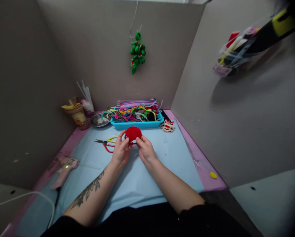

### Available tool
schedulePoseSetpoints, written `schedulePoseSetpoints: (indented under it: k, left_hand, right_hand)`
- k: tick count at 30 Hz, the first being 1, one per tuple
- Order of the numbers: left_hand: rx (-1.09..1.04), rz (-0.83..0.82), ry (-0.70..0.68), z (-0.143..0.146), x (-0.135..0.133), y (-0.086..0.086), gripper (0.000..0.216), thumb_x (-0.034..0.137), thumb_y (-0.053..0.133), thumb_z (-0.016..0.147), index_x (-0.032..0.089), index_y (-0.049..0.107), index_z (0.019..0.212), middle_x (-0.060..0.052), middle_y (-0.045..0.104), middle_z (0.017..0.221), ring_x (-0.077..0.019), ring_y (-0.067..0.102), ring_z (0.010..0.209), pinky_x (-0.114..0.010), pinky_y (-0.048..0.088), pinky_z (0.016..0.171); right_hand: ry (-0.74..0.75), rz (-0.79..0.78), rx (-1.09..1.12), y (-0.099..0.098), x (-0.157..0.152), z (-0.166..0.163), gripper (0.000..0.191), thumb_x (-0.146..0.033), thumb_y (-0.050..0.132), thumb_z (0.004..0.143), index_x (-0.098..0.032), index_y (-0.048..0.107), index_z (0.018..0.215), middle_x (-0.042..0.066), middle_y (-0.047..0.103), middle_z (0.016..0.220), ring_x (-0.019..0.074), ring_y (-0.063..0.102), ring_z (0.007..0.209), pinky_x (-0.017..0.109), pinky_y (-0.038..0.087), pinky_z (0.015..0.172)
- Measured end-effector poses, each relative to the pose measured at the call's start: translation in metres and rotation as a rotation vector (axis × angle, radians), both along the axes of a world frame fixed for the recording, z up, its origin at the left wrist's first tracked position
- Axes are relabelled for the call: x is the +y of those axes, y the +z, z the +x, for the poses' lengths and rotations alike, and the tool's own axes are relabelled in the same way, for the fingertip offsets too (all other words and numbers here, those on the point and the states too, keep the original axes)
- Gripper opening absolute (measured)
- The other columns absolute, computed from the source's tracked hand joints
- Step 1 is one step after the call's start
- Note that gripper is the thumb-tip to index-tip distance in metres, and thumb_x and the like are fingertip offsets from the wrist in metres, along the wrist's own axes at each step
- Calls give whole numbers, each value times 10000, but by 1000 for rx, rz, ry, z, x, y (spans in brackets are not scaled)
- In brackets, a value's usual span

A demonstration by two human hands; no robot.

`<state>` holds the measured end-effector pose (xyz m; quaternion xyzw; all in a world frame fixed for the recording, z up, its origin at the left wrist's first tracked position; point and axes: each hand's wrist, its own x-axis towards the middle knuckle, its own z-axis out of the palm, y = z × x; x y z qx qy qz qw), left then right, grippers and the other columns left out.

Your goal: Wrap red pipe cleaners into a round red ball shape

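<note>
A round red fuzzy piece (132,133) is held above the light blue mat (172,164) between both hands. My left hand (121,150) pinches its left side with the fingers closed on it. My right hand (145,148) grips its lower right edge, fingers closed too. Scissors with yellow and red handles (107,143) lie on the mat just left of my left hand. Behind the hands stands a blue tray (137,124) full of coloured pipe cleaners.
A pink glue gun (64,168) with a green light lies at the left, its white cable running off the front. A metal dish (100,119), a cup (77,115), a small red-and-white figure (168,126), a yellow bit (213,175). A green ornament (137,52) hangs on the back wall.
</note>
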<state>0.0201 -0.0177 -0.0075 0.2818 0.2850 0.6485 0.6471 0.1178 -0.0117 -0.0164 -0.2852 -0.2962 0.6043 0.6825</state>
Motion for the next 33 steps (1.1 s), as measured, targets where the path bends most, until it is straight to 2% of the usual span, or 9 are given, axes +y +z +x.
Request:
schedulePoseSetpoints:
  k: [5, 12, 19, 28, 33]
  left_hand:
    - [11, 19, -21, -2, -1, 0, 557, 203, 704, 708, 295, 482, 1211, -13, 659, 1014, -131, 630, 877, -249, 456, 754]
    - [77, 77, 11, -2, -1, -3, 690, 140, 748, 642, 239, 440, 1252, -37, 674, 974, -125, 641, 872, -253, 452, 823]
    - [126, 49, 87, -1, 2, -2, 688, 206, 756, 652, 226, 418, 1251, -18, 664, 889, -111, 637, 778, -245, 455, 790]
    - [78, 15, 123, 2, 3, -2, 672, 217, 751, 654, 202, 420, 1240, -32, 659, 890, -128, 633, 808, -261, 450, 796]
    - [44, -17, 143, 0, 4, -3, 622, 215, 753, 638, 205, 461, 1187, -21, 656, 883, -123, 628, 792, -259, 458, 769]
  right_hand:
    - [-15, -21, 6, 0, -1, -3, 213, -290, 742, 645, -194, 674, 824, 16, 724, 886, 145, 634, 841, 293, 455, 858]
    - [-1, -34, 23, -1, -1, -3, 230, -303, 737, 656, -184, 678, 844, 19, 727, 855, 141, 633, 830, 287, 440, 870]
    - [-28, -27, 20, -1, -2, -6, 197, -282, 732, 648, -181, 671, 806, 25, 724, 868, 161, 631, 846, 314, 445, 881]
    - [-22, 15, -32, -7, -2, -8, 247, -273, 711, 672, -200, 678, 906, 28, 713, 944, 168, 625, 896, 332, 436, 915]
    - [13, 10, -26, -7, -4, -9, 223, -265, 708, 669, -200, 685, 882, 17, 717, 898, 158, 623, 849, 306, 449, 868]
